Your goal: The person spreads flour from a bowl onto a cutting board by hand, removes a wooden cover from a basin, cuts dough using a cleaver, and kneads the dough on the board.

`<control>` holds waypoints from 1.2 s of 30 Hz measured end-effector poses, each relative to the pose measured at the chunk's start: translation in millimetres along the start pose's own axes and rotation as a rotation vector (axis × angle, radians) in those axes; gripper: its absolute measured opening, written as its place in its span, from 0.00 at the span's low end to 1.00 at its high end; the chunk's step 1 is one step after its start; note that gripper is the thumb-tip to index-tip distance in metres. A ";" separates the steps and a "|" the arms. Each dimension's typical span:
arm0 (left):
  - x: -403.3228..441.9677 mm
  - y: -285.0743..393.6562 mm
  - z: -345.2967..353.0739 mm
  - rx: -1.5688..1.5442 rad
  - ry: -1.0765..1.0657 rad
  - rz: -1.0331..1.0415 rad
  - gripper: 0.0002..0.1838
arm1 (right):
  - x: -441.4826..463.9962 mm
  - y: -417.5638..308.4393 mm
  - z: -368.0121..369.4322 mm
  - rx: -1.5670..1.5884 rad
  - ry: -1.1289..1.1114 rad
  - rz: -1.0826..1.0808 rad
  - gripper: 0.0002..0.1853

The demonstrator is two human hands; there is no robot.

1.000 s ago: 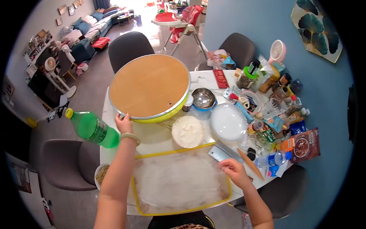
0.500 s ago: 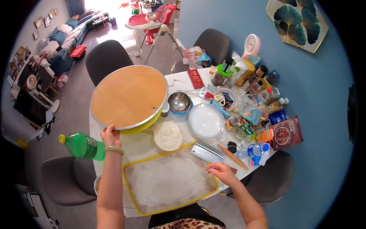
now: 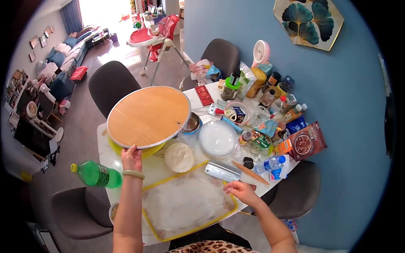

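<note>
My left hand [image 3: 131, 158] pinches the near rim of a round wood-coloured board [image 3: 147, 116] with a silver edge. The board is tilted over a yellow basin [image 3: 158, 149], hiding most of it. My right hand [image 3: 240, 192] hovers by the right end of a floured, yellow-edged mat [image 3: 185, 206], fingers loosely bent and apart, holding nothing. Just beyond it lies a cleaver [image 3: 222, 170], its handle partly behind that hand. A tapered wooden rolling pin [image 3: 251, 172] rests beside the blade. Farther left stands a bowl of white flour or dough [image 3: 179, 157]; which one, I cannot tell.
A white plate [image 3: 218, 138] and a metal bowl [image 3: 192, 123] stand mid-table. Bottles, jars and packets crowd the right side, with a water bottle [image 3: 270, 164] near the edge. A green bottle [image 3: 96, 174] is at the left. Dark chairs [image 3: 113, 86] surround the table.
The board has swung right and toward me, now covering part of the metal bowl. My left hand moved with it. The whole view has shifted slightly; my right hand keeps its pose.
</note>
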State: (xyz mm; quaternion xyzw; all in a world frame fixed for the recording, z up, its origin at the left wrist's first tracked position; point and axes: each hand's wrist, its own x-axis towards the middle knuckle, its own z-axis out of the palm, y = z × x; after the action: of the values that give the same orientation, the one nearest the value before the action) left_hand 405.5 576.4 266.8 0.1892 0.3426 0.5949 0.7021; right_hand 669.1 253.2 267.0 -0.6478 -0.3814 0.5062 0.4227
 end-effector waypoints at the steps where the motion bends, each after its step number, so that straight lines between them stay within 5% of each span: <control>1: -4.3 -6.4 8.1 0.000 -0.011 -0.017 0.17 | -2.5 1.7 -0.9 0.021 0.008 0.011 0.11; 15: -38.6 -101.5 58.8 0.025 -0.234 -0.241 0.18 | -25.8 11.8 -8.3 0.033 0.064 0.058 0.10; 36: -35.2 -140.9 51.4 0.298 -0.115 -0.406 0.19 | -10.2 26.5 -8.7 0.085 0.050 0.082 0.09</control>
State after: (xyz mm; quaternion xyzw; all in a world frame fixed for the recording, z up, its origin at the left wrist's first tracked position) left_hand 539.2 518.6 216.6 0.2512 0.4169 0.3728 0.7900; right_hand 677.3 233.1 246.8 -0.6568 -0.3218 0.5226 0.4382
